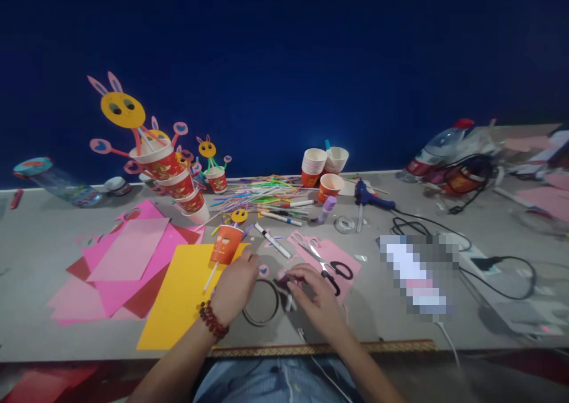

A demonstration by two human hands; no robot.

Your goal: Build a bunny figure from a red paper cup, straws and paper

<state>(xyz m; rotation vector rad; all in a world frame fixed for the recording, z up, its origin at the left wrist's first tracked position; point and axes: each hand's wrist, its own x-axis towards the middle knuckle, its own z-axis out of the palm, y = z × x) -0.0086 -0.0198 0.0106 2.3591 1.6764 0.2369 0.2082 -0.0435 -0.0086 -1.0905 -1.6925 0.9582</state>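
My left hand (235,287), a beaded bracelet at its wrist, is low over the yellow paper's right edge with its fingers curled; what they hold, if anything, is hidden. Just beside its fingertips is a small pink paper disc with a blue heart (264,270). An orange paper cup figure (226,244) with a yellow face and a white straw leans at this hand's upper left. Across from it, my right hand (316,301) pinches a small dark, pinkish piece too blurred to name. Between the hands lies a round ring (261,303). Black-handled scissors (326,266) rest on pink paper beyond my right hand.
Yellow paper (171,296) and pink sheets (128,255) cover the left. Finished cup figures (162,163) stand behind them. Coloured sticks (262,191), markers (272,240), a glue stick (327,208), stacked cups (313,165) and a corded blue glue gun (371,197) fill the back.
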